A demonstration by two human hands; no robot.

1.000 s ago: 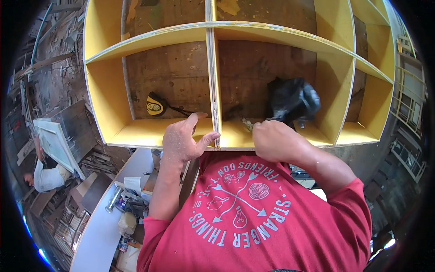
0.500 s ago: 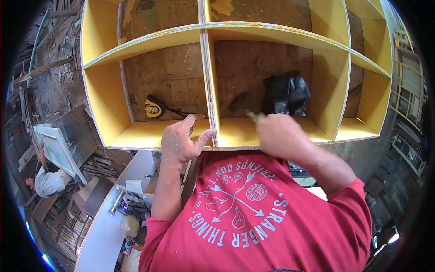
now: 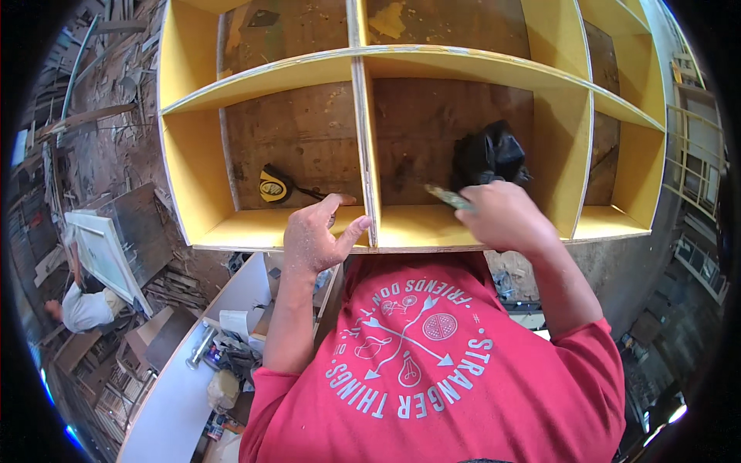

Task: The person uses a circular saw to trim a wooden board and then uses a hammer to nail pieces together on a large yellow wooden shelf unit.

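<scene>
Before me lies a yellow wooden shelf unit [image 3: 478,62] split into compartments. My left hand [image 3: 316,239] rests at its near edge, index finger and thumb spread beside the upright divider [image 3: 365,147]. In the compartment past that hand lies a black and yellow tape measure [image 3: 274,185] with a dark strap. My right hand [image 3: 505,216], slightly blurred, is closed around a slim tool [image 3: 449,197] with a greenish body and a yellow-brown end pointing left; its kind is unclear. Just beyond this hand a crumpled black plastic bag [image 3: 494,154] sits in the right compartment.
Below the unit on the left is a white panel [image 3: 174,393] with bottles and clutter beside it. Farther left a person [image 3: 86,309] handles a pale framed panel [image 3: 106,251]. Wood scraps [image 3: 174,282] litter the floor. Yellow frames [image 3: 691,147] stand at right.
My right hand has moved a little right and up, showing more of the tool. The bag's shape has shifted. My left hand stays at the divider; the whole view has shifted slightly.
</scene>
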